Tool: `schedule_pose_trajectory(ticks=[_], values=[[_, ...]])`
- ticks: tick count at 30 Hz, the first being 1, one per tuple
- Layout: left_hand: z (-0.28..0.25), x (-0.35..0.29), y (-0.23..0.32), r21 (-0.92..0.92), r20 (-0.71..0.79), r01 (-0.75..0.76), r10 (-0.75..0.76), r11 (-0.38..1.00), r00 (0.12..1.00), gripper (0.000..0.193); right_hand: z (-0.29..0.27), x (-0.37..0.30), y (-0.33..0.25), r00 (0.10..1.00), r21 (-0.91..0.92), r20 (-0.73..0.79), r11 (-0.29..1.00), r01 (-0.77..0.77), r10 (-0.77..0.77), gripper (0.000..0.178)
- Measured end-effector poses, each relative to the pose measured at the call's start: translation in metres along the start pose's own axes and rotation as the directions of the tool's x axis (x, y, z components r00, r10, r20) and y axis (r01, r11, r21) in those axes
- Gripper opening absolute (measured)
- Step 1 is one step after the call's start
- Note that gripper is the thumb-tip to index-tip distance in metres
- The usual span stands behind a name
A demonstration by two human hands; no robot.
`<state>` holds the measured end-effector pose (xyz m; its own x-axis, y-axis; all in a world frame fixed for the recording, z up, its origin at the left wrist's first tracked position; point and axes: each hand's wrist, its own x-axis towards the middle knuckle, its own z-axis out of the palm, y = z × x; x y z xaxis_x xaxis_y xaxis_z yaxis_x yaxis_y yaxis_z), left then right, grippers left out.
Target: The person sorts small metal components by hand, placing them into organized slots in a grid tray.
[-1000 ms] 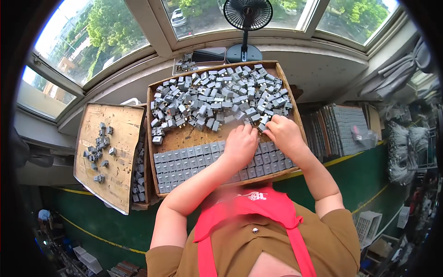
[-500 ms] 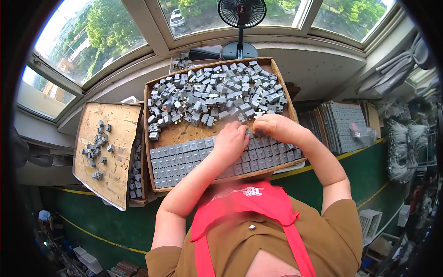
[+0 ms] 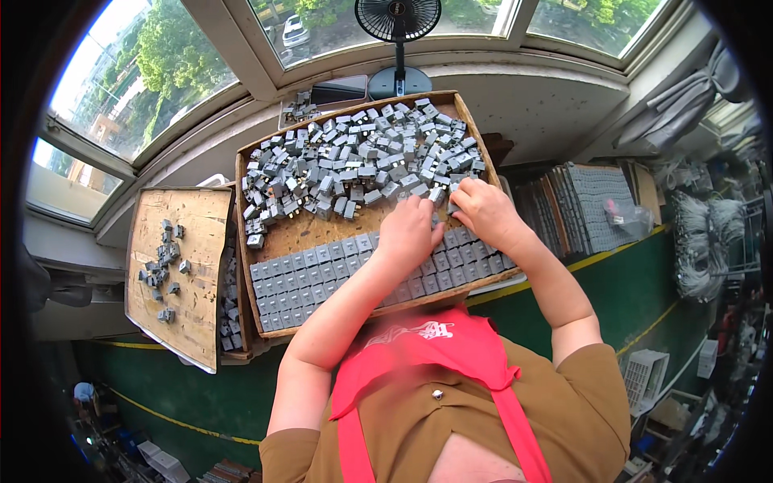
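A shallow wooden tray (image 3: 310, 233) holds small grey plastic blocks, some with brass-coloured prongs. At its far side they lie in a loose heap (image 3: 362, 153); along the near side, blocks stand in tight straight rows (image 3: 322, 278). My left hand (image 3: 407, 232) is over the tray's middle, fingers curled together at the near edge of the heap; what they grip is hidden. Just right of it, my right hand (image 3: 485, 212) pinches a small grey block (image 3: 452, 206), partly covered by the fingers. Both hands are close together above the far edge of the rows.
On the left, a worn board (image 3: 189, 241) with several loose blocks covers part of another box of blocks (image 3: 230, 310). A black fan (image 3: 398, 76) stands behind the tray, under the windows. Stacked filled trays (image 3: 592, 205) sit to the right above a green floor (image 3: 193, 386).
The view has shifted slightly, so tray and fan appear further left. My right hand has lifted from the rows toward the heap's right edge; my left hand stays near the middle.
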<state>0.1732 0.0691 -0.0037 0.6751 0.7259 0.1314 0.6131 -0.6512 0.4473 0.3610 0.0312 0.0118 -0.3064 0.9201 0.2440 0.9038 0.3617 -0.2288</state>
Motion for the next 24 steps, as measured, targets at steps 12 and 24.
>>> schedule_pose_trajectory(ticks=[12, 24], values=[[-0.004, 0.004, 0.007, 0.079, -0.067, -0.029, 0.035, 0.996, 0.997, 0.032, -0.004, -0.011, 0.007, 0.99, 0.155, 0.006, 0.978, -0.143, 0.143, 0.021], [0.008, 0.009, 0.014, 0.121, -0.116, -0.074, 0.088, 0.99, 0.989, 0.026, -0.008, -0.003, 0.014, 0.977, -0.067, -0.081, 0.977, -0.203, 0.197, 0.026]])
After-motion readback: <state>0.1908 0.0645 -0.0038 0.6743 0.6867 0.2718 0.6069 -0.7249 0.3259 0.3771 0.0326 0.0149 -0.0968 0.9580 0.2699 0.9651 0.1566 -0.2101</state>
